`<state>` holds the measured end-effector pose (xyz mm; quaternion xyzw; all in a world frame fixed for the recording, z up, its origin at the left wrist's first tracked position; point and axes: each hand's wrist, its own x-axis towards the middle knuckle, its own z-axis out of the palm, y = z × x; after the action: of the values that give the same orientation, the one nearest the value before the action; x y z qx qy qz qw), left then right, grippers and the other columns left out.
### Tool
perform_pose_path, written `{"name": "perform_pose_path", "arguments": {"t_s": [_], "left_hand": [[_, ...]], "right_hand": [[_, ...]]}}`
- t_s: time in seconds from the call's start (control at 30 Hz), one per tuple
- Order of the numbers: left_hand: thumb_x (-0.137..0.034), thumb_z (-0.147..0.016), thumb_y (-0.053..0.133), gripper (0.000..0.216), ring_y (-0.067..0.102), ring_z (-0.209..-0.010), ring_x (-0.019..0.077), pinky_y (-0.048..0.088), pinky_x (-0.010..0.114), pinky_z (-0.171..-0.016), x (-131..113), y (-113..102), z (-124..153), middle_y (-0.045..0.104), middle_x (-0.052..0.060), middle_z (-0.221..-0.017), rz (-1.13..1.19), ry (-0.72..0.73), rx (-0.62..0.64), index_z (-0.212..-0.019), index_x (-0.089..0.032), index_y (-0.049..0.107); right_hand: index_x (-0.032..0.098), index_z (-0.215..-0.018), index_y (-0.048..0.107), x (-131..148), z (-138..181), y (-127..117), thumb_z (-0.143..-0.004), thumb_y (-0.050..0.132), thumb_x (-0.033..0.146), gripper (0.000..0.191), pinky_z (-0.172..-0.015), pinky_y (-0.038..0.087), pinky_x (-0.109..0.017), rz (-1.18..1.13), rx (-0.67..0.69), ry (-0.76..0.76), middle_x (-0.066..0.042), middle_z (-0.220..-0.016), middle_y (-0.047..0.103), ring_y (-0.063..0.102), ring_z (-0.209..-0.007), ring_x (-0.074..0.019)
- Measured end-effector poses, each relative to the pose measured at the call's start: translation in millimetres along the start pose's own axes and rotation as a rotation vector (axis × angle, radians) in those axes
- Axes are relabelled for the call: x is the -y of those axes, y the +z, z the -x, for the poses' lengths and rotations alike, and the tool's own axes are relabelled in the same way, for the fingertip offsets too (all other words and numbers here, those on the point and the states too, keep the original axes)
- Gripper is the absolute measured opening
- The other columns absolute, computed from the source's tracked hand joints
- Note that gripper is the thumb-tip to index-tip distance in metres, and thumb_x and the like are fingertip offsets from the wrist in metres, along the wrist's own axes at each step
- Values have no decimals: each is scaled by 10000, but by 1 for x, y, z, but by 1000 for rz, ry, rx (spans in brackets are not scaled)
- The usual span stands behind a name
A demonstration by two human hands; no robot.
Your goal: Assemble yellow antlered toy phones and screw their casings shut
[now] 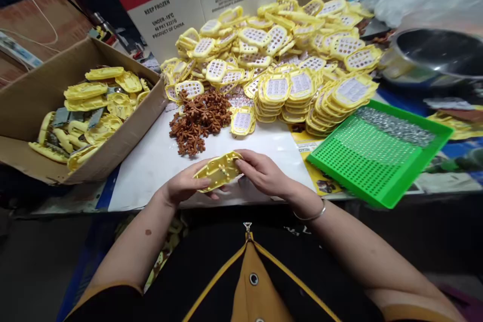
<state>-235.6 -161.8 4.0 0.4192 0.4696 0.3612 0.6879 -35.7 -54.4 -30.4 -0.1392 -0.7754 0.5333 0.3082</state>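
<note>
Fingers of the left hand [186,181] and right hand [264,173] are both closed on one yellow shell [219,173], so no gap to bridge there: it's right between them, one hand at each end.

Going big to small, with that shell as the middle of the clock and 12 straight ahead: the bench [139,176] runs across in front, white-topped where the hands are. Big heap of yellow shells [256,37] from about 12 round to 2. Cardboard box [132,123] at 10, with more yellow parts inside. Green tray [350,153] out near 3, well apart from the right hand, silvery bits [396,125] along its far side.

Then the brown pieces [204,115], loosely piled at 11, and this is the relation I'd watch. They're just past the shell, near but not touching, and the left hand is nearer to them.

As for the held shell, hollow side up, long axis roughly 8 to 2, left thumb over the 8 end, right thumb and fingertips at the 2 end. Tiny pegs inside, too small to make out properly.
</note>
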Motion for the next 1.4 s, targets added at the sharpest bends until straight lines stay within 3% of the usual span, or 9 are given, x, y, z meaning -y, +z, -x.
{"name": "perform_pose_path", "arguments": {"t_s": [0.07, 0.2, 0.33, 0.43, 0.57, 0.7, 0.9, 1.2, 1.4], "left_hand": [[-461, -631, 750, 844, 634, -1013, 344, 559, 370, -698, 7, 4, 0, 549, 185, -1314, 125, -16, 139, -1377, -215, 441], [-440, -644, 728, 699, 643, -854, 257, 536, 283, -570, 9, 13, -2, 630, 134, -1104, 196, 23, 105, -1279, -205, 551], [-390, -598, 745, 761, 583, -683, 172, 470, 245, -525, 5, 18, -2, 637, 104, -993, 162, 84, -12, -1306, -185, 553], [-443, -562, 731, 839, 591, -734, 199, 490, 309, -641, 5, 18, 0, 629, 133, -1064, 235, 195, -141, -1322, -146, 535], [-584, -519, 704, 914, 585, -707, 220, 486, 370, -696, 6, 14, 2, 645, 130, -948, 262, 294, -276, -1290, -117, 550], [-752, -537, 585, 1018, 548, -636, 206, 463, 360, -602, 8, 7, 1, 634, 103, -845, 265, 420, -434, -1344, -140, 490], [-802, -537, 555, 972, 470, -530, 141, 398, 301, -501, -1, 5, -2, 620, 69, -825, 352, 483, -406, -1297, -197, 519], [-796, -500, 608, 1050, 512, -500, 150, 416, 295, -493, -8, 9, 4, 633, 47, -774, 373, 435, -393, -1373, -241, 429], [-715, -619, 578, 820, 648, -921, 324, 473, 471, -856, 7, 4, 8, 700, 122, -943, 353, 405, -525, -1251, -192, 559]], "right_hand": [[160, -1146, 590, 7, 0, -1, -945, 397, 252, 294, -786, 499, -317, 129, 44, -96, -90, -993, 670, 611, -871, -165], [163, -1165, 596, 18, -3, -9, -931, 432, 228, 292, -752, 498, -320, 248, 179, -164, -98, -977, 631, 591, -850, -171], [211, -1157, 586, 7, -3, -18, -900, 534, 408, 327, -777, 516, -299, -91, 269, -7, -60, -1037, 640, 613, -874, -148], [187, -1102, 599, -12, 2, -16, -887, 472, 568, 456, -830, 524, -327, -361, 235, 242, -64, -1030, 659, 637, -908, -155], [171, -1104, 595, -27, 5, 1, -818, 520, 646, 559, -843, 531, -340, -649, 260, 460, -76, -1000, 683, 658, -874, -152], [196, -1103, 595, -24, -3, 19, -780, 623, 597, 516, -778, 539, -293, -893, 202, 555, -72, -1028, 682, 661, -850, -139], [204, -1161, 561, -18, -13, 37, -695, 786, 341, 536, -827, 524, -321, -1144, 216, 552, -60, -1079, 663, 662, -897, -155], [207, -1075, 590, -21, -15, 59, -670, 795, 359, 479, -820, 523, -303, -1018, 72, 467, -11, -912, 690, 660, -824, -132], [219, -1210, 477, -14, -1, 31, -815, 617, 280, 423, -829, 553, -369, -410, -110, 327, -78, -1027, 682, 655, -892, -164]]}}
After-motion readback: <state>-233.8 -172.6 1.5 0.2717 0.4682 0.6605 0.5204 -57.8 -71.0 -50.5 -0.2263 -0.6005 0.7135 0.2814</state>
